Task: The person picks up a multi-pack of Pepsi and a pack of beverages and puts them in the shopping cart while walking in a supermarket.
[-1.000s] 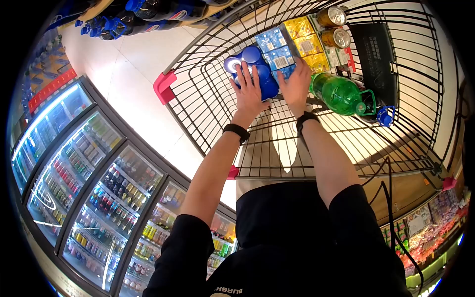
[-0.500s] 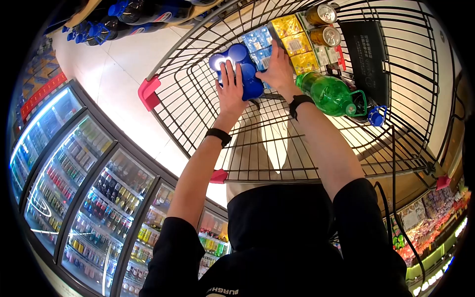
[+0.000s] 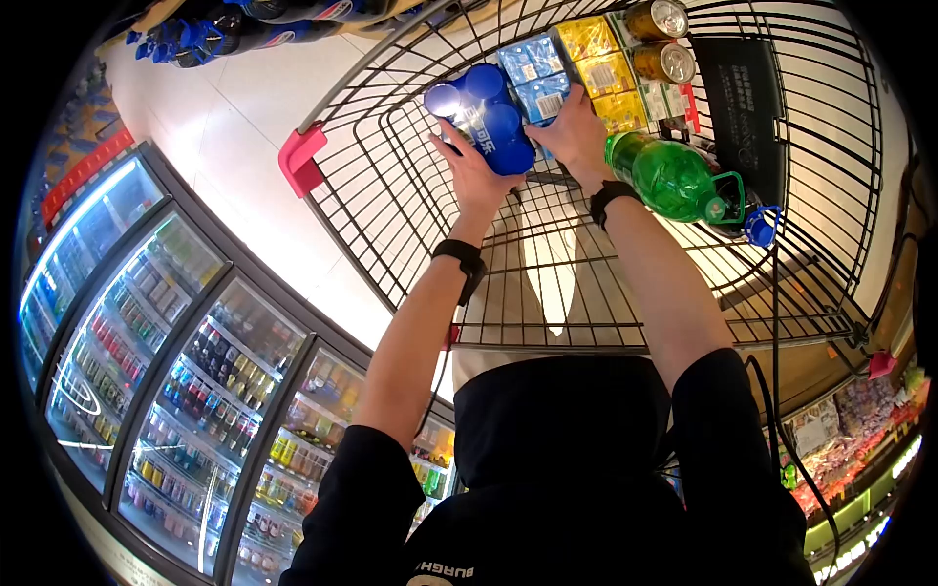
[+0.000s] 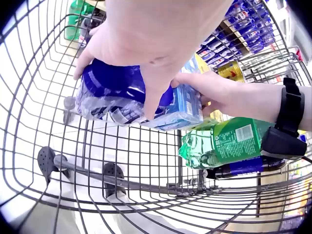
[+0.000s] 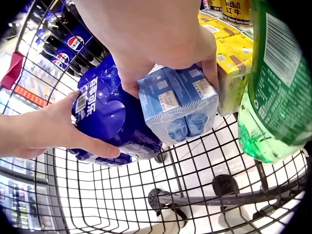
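A shrink-wrapped pack of blue cola bottles or cans (image 3: pixel 486 115) lies in the far left part of the shopping cart (image 3: pixel 528 256). My left hand (image 3: pixel 477 179) grips its near left end, with fingers spread along the side and the thumb (image 4: pixel 155 92) across the front. Against its right side stands a wrapped pack of light-blue drink cartons (image 5: pixel 183 100). That pack is between the thumb and fingers of my right hand (image 3: pixel 578 145), which grips it from above. Yellow drink cartons (image 3: pixel 608 76) stand right beside the fingers.
A green soda bottle (image 3: pixel 674 181) lies right of my right hand, beside a blue-capped bottle (image 3: pixel 761 227). Gold cans (image 3: pixel 664 62) stand behind, near a black panel (image 3: pixel 740 127). Glass-door coolers (image 3: pixel 210 391) line the left, and large cola bottles (image 3: pixel 210 41) the far left.
My left hand has slid from the top of the cola pack to its near left side, uncovering the lettering. My right hand has stayed at the light-blue cartons, its fingers shifting around them.
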Motion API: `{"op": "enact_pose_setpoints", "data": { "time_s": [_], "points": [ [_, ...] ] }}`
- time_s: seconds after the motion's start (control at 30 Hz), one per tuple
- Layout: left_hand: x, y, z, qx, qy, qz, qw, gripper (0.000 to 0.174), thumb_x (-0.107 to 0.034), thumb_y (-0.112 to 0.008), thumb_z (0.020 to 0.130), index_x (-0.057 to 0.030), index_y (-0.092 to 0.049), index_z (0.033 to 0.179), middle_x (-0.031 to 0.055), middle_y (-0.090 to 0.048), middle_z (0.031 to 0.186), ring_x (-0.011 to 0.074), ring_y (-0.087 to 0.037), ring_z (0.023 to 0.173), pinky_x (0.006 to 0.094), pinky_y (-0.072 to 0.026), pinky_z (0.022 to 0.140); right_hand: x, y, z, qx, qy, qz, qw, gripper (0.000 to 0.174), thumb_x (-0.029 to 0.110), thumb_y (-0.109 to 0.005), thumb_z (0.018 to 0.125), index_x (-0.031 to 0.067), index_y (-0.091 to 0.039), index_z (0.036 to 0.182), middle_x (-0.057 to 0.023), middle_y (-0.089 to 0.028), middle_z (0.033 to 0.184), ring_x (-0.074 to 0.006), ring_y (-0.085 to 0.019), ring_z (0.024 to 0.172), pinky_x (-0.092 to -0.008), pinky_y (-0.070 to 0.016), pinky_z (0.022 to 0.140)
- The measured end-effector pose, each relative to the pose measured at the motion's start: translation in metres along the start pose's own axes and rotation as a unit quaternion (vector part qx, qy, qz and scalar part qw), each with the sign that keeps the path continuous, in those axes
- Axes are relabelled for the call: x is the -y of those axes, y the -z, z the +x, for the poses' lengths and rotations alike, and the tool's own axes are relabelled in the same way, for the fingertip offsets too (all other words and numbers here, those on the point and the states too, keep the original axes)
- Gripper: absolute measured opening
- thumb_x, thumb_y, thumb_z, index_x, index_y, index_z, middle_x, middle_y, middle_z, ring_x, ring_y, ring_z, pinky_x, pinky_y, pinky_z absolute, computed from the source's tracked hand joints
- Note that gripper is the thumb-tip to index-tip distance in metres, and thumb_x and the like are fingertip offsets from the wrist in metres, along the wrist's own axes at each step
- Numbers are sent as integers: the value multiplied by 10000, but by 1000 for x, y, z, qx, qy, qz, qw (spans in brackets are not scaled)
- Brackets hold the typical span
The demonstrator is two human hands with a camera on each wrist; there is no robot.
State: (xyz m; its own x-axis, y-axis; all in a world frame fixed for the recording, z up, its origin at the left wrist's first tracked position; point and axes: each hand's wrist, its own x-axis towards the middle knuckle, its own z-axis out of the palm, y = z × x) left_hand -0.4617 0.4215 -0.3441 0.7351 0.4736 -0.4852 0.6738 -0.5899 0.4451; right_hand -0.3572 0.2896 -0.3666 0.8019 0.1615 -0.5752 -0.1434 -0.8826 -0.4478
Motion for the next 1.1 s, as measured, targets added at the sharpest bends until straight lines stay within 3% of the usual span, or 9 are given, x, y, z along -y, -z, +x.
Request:
{"op": "enact_pose_setpoints", "data": {
  "time_s": [0.13,0.23,0.27,0.43,0.5,0.53,0.6,0.83,1.1],
  "points": [
    [4,5,6,22,-9,36,999,1552,-274,-973,462,29,165,1473,374,-243,1354,476,-527,1108,432,-503,937,2,-9,-11,-40,1,11,999,1013,380,-844,643,-49,-296,1378,-265,-516,1254,-415,-584,1096,-465,-524,886],
    [1,5,6,15,-4,54,998,1541,-276,-971,472,30,160,1473,371,-242,1361,471,-551,1082,422,-514,923,1,-13,-13,-70,17,29,997,1005,371,-832,665,-42,-294,1407,-265,-472,1313,-407,-493,1216,-468,-476,962],
    [0,6,6,32,22,22,999,1512,-178,-959,477,9,150,1488,367,-210,1406,506,-494,1170,446,-509,953,-2,-18,-14,-88,35,40,995,1006,370,-828,674,-28,-287,1424,-265,-453,1335,-401,-457,1251,-480,-454,988],
    [15,29,12,60,-29,-27,997,1430,-192,-946,517,-27,61,1520,339,-209,1452,470,-423,1279,468,-465,1012,8,-19,-14,-147,258,-16,955,1051,408,-827,692,80,-245,1503,-247,-298,1490,-384,-273,1403,-557,-292,1119],
    [7,40,8,-15,-125,128,984,1338,-212,-942,533,-31,-69,1530,298,-155,1532,442,-282,1400,503,-372,1098,23,-18,-16,-99,308,-40,945,1077,438,-834,683,125,-234,1520,-232,-218,1546,-377,-204,1447,-589,-232,1144],
    [5,45,11,8,-168,163,972,1309,-225,-940,539,-31,-105,1528,279,-135,1551,433,-236,1422,513,-339,1116,26,-20,-15,-60,301,-64,949,1125,483,-842,657,161,-217,1535,-221,-123,1583,-367,-101,1483,-624,-163,1154],
    [4,51,22,51,-253,232,938,1254,-250,-935,550,-33,-176,1525,241,-95,1589,416,-144,1466,532,-274,1154,27,-22,-12,-31,287,-114,951,1139,502,-843,647,173,-213,1537,-211,-109,1589,-361,-86,1486,-662,-151,1136],
    [3,38,34,90,-229,312,918,1220,-302,-918,568,-35,-210,1525,207,-98,1601,402,-95,1482,521,-240,1177,26,-24,-10,7,262,-154,953,1161,538,-833,647,200,-182,1548,-172,-50,1611,-335,-28,1499,-724,-112,1104],
    [-2,33,34,84,-207,345,911,1258,-315,-924,547,-60,-183,1531,208,-103,1598,398,-124,1479,513,-340,1131,26,-22,-10,21,258,-160,953,1160,592,-790,671,205,-150,1558,-171,-20,1619,-343,9,1501,-758,-76,1078]
  ]
}}
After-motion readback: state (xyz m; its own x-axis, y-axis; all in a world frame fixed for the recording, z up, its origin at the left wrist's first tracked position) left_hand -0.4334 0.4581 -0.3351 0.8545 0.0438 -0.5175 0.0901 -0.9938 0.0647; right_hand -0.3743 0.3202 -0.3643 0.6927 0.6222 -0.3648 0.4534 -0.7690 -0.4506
